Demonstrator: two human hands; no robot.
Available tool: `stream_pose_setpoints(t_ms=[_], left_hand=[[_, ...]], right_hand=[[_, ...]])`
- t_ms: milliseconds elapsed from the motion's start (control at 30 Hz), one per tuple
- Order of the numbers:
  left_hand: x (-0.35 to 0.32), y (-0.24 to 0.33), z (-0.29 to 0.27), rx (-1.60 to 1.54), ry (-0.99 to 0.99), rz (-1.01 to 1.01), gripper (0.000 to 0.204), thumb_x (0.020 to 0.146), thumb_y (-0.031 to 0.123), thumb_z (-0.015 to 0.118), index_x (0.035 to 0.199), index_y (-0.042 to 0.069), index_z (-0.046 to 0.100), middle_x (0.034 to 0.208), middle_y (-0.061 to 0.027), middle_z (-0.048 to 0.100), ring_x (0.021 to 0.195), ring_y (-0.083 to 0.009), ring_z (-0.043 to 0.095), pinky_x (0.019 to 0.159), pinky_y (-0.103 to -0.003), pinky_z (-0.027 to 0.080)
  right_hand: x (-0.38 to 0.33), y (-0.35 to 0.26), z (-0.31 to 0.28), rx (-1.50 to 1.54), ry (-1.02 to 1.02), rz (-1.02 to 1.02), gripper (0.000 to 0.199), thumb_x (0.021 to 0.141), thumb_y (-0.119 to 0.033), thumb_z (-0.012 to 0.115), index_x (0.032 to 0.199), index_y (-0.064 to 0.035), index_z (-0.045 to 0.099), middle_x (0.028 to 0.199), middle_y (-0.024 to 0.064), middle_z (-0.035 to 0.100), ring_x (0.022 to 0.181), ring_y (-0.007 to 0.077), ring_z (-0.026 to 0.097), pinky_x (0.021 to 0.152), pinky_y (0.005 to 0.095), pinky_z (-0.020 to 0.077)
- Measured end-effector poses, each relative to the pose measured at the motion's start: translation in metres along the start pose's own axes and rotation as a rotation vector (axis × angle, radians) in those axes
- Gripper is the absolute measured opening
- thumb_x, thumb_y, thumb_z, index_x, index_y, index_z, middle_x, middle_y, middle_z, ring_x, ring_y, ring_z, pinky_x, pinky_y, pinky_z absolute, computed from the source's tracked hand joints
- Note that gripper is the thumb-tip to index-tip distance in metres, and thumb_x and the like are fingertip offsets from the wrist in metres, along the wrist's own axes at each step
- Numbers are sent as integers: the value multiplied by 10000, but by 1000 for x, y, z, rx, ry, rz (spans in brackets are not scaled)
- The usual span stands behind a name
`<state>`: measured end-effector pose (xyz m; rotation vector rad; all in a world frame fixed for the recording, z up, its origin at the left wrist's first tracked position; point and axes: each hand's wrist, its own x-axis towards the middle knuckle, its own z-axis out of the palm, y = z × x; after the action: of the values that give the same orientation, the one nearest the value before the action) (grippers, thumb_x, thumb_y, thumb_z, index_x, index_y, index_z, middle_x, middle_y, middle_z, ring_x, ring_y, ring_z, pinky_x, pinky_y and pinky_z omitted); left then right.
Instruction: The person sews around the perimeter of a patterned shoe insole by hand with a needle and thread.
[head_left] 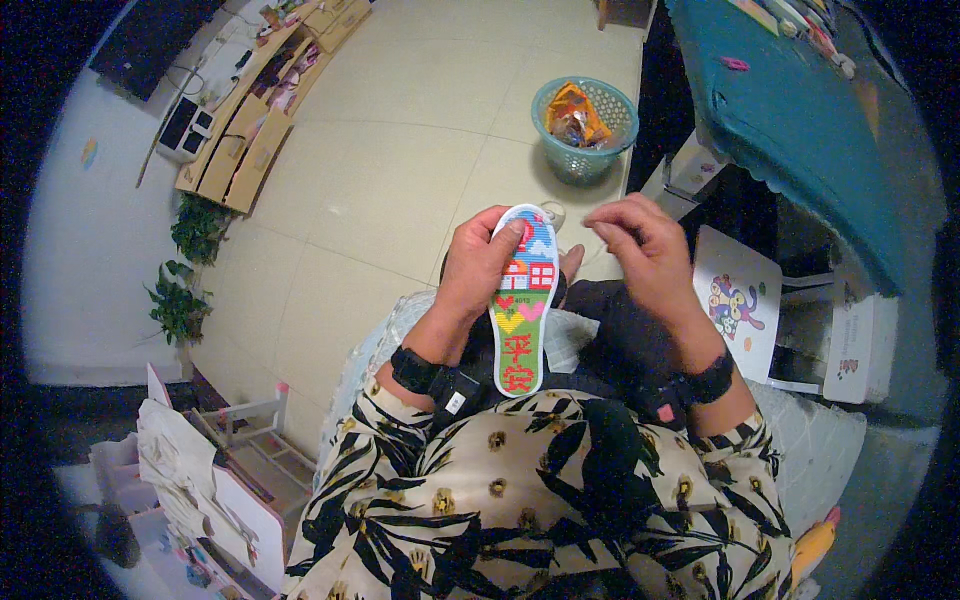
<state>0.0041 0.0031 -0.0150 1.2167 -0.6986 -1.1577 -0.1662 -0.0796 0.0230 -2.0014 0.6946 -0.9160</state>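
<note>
An embroidered insole (522, 330) with a white edge stands out in front of my lap, its toe end pointing away from me. Its face carries blue sky, small houses, hearts and red stitched characters on green. My left hand (470, 262) grips its upper left side, thumb on the stitched face and fingers behind. To the right of the insole, and apart from it, my right hand (650, 255) is raised with thumb and forefinger pinched together. Whatever lies in that pinch is too fine to make out. Dark bands circle both wrists.
A teal plastic basket (583, 165) with an orange bag inside stands on the tiled floor ahead. At right are a table with a green cloth (800, 140) and a white cartoon-printed chair (738, 300). A wooden cabinet (235, 150) and green plants (180, 305) line the left wall.
</note>
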Motion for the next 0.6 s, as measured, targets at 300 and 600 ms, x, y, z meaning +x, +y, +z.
stream_pose_setpoints(t_ms=[300,600], left_hand=[[-3,-2,6,20,-56,23,191,843,137,493,952,-11,544,807,-51,598,677,-81,563,600,-217,473],[-2,-5,4,61,-70,29,203,841,149,499,950,-16,543,799,-55,600,671,-82,565,597,-214,474]], right_hand=[[3,0,19,-271,-10,-57,94,722,-110,574,789,-56,611,719,119,543,674,286,541,585,354,437],[4,0,19,-294,-14,-99,88,714,-95,574,772,-40,608,722,123,557,689,284,540,603,357,435]])
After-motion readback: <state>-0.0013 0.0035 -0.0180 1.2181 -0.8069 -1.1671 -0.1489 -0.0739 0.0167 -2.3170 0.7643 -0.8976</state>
